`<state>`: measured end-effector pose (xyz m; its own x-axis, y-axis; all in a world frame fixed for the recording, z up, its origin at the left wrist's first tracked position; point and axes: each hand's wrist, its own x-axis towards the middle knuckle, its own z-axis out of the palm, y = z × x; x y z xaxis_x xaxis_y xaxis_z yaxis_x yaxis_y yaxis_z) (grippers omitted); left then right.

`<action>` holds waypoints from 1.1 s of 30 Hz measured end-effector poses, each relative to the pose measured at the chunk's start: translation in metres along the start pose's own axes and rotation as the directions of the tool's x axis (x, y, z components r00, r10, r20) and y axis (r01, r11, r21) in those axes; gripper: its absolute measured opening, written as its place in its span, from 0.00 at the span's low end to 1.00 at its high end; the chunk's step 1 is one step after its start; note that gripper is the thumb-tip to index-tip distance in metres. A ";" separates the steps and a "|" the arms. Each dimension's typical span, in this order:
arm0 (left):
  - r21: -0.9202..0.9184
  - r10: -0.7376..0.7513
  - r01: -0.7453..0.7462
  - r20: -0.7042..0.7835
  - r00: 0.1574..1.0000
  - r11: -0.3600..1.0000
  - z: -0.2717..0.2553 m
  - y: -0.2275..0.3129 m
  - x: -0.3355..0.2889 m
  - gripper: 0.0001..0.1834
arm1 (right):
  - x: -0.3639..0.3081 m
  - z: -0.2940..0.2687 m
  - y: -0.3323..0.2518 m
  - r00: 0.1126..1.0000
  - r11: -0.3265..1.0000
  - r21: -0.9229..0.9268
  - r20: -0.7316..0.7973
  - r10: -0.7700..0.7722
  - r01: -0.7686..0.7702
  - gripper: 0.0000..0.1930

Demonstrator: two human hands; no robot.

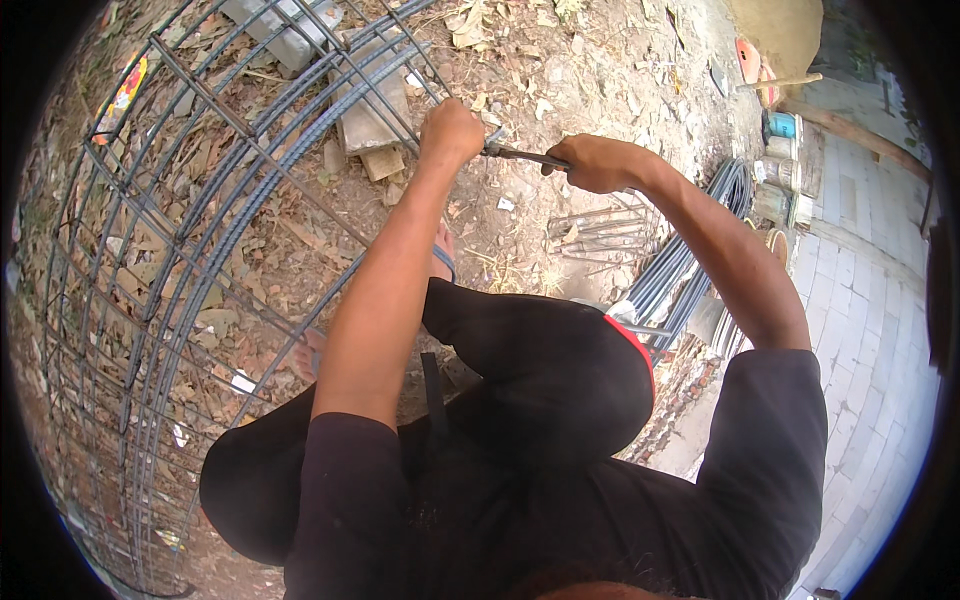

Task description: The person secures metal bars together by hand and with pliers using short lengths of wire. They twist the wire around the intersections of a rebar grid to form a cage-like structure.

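Out in front of me, my right hand [603, 163] is closed around the handles of a pair of dark metal pincers [530, 156]. Their head points left, toward my left hand [452, 133], which is a closed fist right beside the jaws. Bars at the end of a rebar cage [250, 135] reach this fist, but what lies inside its fingers is hidden. The cage of thin ribbed steel bars and square hoops curves down the left side of the view. Grey blocks [375, 112] lie under its far end.
Dry leaves and rubble cover the ground [530, 80]. To the right are a bundle of steel bars [690, 250], several short rods [605, 235], paint buckets [782, 128] and a pale block wall [860, 300]. My bent knee [560, 370] is below my hands.
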<state>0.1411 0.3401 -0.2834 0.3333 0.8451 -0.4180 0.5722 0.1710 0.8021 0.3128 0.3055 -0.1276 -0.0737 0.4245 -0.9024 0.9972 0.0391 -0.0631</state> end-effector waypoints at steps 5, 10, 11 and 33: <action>0.009 0.017 -0.016 -0.046 0.999 1.000 0.002 -0.002 -0.003 0.14 | 0.002 -0.008 -0.024 0.996 0.987 -0.160 0.085 0.019 -0.006 0.21; 0.023 0.034 -0.033 -0.057 0.998 0.999 -0.001 0.001 -0.005 0.15 | 0.000 0.004 -0.021 0.982 0.988 -0.146 -0.187 0.021 -0.049 0.13; 0.025 0.034 -0.033 -0.058 0.998 0.999 -0.001 0.002 -0.006 0.15 | -0.001 0.009 -0.018 0.980 0.989 -0.144 -0.197 0.001 -0.030 0.13; -0.043 -0.004 0.000 -0.109 0.994 0.999 0.008 0.004 -0.009 0.17 | -0.009 0.032 -0.010 0.955 0.996 0.084 -0.297 0.019 0.006 0.14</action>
<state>0.1468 0.3292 -0.2797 0.2468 0.8947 -0.3723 0.5390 0.1926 0.8200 0.3037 0.2725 -0.1323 -0.0539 0.6749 -0.7360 0.9939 -0.0346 -0.1045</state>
